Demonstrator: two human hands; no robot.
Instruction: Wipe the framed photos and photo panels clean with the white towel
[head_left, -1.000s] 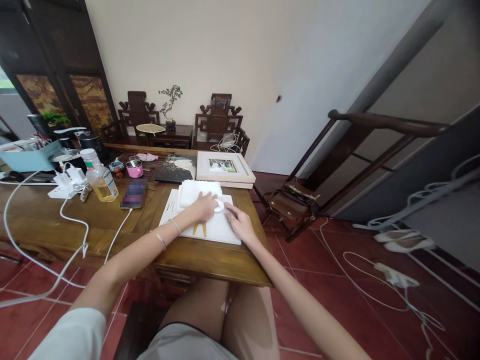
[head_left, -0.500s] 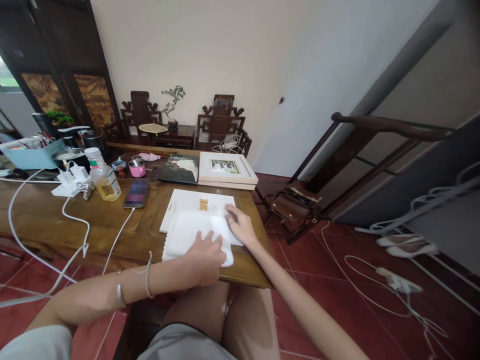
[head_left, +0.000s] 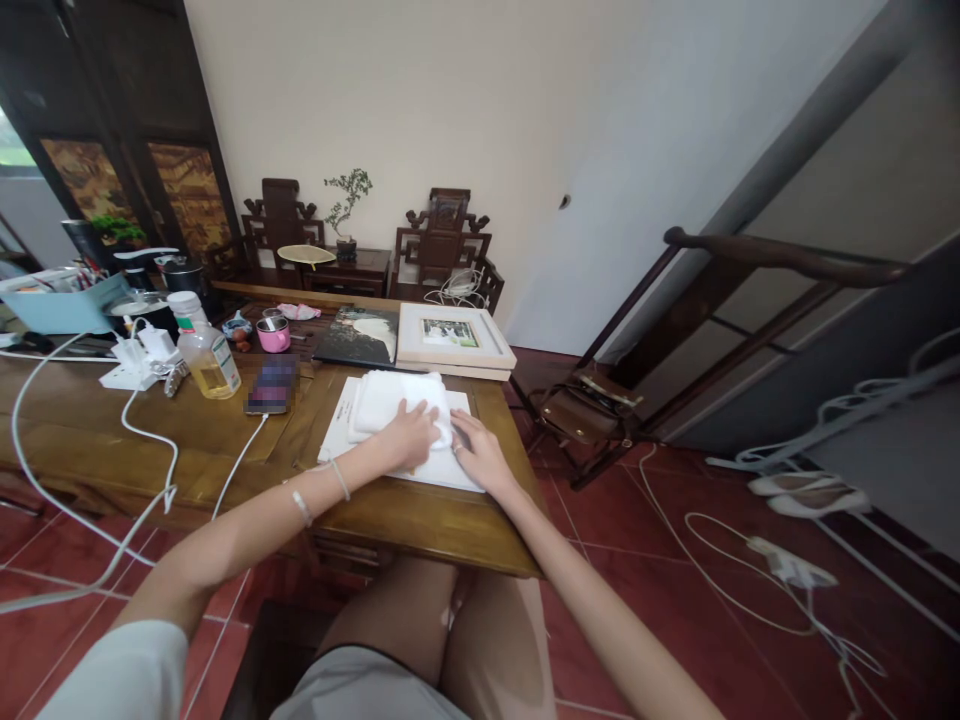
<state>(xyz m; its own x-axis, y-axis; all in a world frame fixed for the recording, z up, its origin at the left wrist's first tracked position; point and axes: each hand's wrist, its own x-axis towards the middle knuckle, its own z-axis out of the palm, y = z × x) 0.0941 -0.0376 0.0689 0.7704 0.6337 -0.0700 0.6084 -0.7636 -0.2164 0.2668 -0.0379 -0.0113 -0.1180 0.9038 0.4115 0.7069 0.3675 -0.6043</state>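
At the near right end of the wooden table [head_left: 457, 530], a folded white towel [head_left: 390, 395] lies on top of a thin white panel [head_left: 450, 477], covering much of its far half. The left hand [head_left: 411, 436] presses down on the towel's near right part, fingers slightly apart; whether it also pinches a fold cannot be told. Two bracelets [head_left: 302, 508] circle that forearm. The right hand [head_left: 480, 455] rests at the panel's right edge, just beside the towel, its fingers bent and a ring on one; whether they clamp the edge cannot be told. Small dark lettering shows near the panel's left edge. Just beyond, a pale picture frame [head_left: 491, 345] holding a photograph lies face up, with a dark picture panel [head_left: 349, 340] at its left. Farther left on the tabletop are a smartphone [head_left: 271, 385] with a white cable plugged in, a pink mug [head_left: 274, 337], a clear plastic bottle [head_left: 206, 355] of yellow liquid, a white power strip [head_left: 124, 378] with chargers and a light-blue organizer box [head_left: 67, 310].
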